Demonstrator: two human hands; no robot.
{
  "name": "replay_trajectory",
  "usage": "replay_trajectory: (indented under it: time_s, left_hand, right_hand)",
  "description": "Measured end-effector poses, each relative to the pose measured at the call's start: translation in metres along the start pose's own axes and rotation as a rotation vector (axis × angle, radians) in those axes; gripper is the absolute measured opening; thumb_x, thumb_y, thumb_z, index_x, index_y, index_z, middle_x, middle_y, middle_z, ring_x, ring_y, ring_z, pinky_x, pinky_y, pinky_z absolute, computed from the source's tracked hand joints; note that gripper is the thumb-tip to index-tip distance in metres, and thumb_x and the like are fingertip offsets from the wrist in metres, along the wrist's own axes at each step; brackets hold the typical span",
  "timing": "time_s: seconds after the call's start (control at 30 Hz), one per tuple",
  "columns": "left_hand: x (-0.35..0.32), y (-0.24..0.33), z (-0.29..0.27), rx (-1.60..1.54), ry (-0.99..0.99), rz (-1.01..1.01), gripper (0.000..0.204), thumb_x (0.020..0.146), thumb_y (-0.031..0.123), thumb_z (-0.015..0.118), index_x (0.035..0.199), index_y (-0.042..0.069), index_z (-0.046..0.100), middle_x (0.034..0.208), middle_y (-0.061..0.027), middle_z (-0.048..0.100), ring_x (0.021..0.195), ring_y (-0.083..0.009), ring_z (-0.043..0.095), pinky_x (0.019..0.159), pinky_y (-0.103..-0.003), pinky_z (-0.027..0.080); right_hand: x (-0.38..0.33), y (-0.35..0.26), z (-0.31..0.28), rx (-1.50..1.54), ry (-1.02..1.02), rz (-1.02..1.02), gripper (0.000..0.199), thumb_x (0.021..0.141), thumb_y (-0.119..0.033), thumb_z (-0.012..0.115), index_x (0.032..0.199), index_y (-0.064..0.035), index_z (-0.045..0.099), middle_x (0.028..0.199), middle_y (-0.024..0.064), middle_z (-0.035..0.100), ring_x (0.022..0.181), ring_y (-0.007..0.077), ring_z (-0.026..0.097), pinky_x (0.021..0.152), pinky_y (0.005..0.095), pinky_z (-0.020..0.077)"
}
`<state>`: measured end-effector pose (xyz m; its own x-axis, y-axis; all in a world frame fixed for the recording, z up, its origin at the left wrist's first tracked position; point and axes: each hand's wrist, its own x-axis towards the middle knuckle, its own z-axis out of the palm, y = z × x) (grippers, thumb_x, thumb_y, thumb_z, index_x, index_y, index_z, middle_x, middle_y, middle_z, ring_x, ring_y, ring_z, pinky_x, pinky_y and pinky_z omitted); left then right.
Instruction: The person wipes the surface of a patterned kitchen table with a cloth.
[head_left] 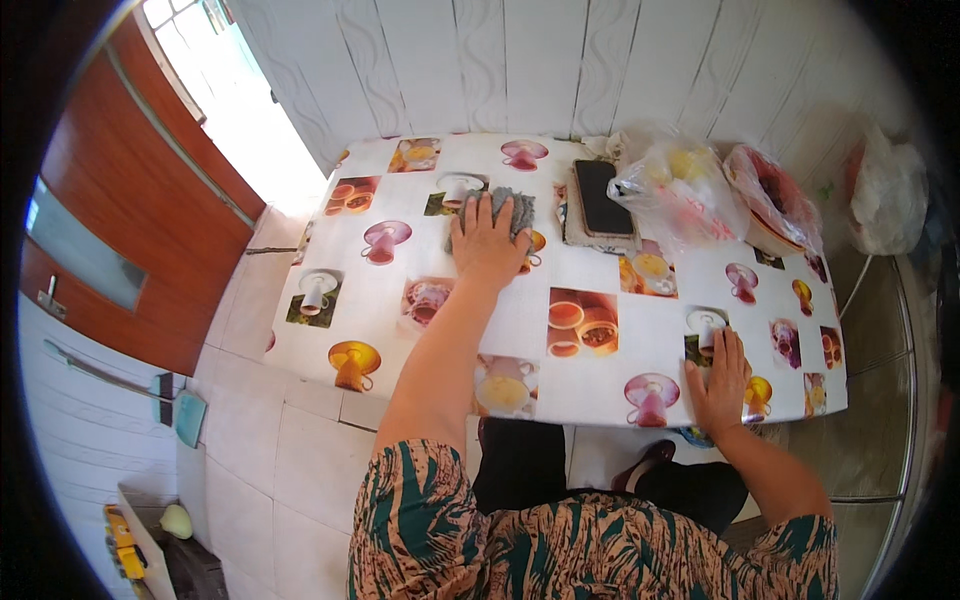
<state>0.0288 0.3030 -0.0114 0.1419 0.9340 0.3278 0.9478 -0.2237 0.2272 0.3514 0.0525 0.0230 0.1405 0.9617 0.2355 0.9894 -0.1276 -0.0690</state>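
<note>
My left hand (488, 245) reaches far across the table and presses down on a crumpled grey cloth (517, 208), its fingers laid over the cloth. Grey fabric shows around the fingertips; the part under my palm is hidden. My right hand (718, 388) rests on the tabletop near the front edge, fingers stretched out, with nothing visible in it. Beneath both hands spreads a white tablecloth (450, 340) printed with cups and saucers.
Right of the cloth, a black phone (604, 198) lies on a small stack (590, 238). Beside it are a clear plastic bag (690, 195) and a bowl-like container in a reddish bag (768, 195). Tiled wall (530, 65) borders the far side. A wooden door (140, 220) and dustpan (190, 418) are left.
</note>
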Motion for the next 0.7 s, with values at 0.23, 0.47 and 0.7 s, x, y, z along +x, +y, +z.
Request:
replay_trajectory:
  time_s: [0.23, 0.47, 0.7]
  left_hand:
    - [0.071, -0.064, 0.003, 0.170, -0.128, -0.183, 0.065, 0.095, 0.057, 0.036, 0.151, 0.026, 0.031, 0.158, -0.0074, 0.026, 0.147, -0.0273, 0.019, 0.116, -0.051, 0.014]
    - [0.076, -0.179, -0.018, 0.252, -0.132, -0.506, 0.067, 0.093, 0.063, 0.033, 0.152, 0.031, 0.027, 0.159, -0.0046, 0.023, 0.148, -0.0255, 0.016, 0.118, -0.050, 0.013]
    - [0.023, -0.238, -0.050, 0.338, -0.140, -0.665, 0.068, 0.092, 0.066, 0.033, 0.152, 0.033, 0.027, 0.159, -0.0028, 0.024, 0.148, -0.0230, 0.016, 0.116, -0.050, 0.018]
  right_hand:
    - [0.000, 0.002, -0.004, -0.038, -0.015, -0.023, 0.072, 0.088, -0.036, 0.057, 0.142, 0.0056, 0.034, 0.147, 0.0288, 0.032, 0.137, 0.0430, 0.030, 0.110, 0.0519, 0.0208]
    - [0.002, 0.000, -0.002, -0.047, -0.041, -0.031, 0.073, 0.088, -0.034, 0.057, 0.143, 0.0047, 0.033, 0.148, 0.0288, 0.031, 0.138, 0.0430, 0.028, 0.111, 0.0527, 0.0195]
    - [0.003, -0.001, -0.003, -0.050, -0.033, -0.038, 0.071, 0.088, -0.030, 0.057, 0.143, 0.0059, 0.032, 0.147, 0.0292, 0.031, 0.138, 0.0430, 0.029, 0.111, 0.0528, 0.0196]
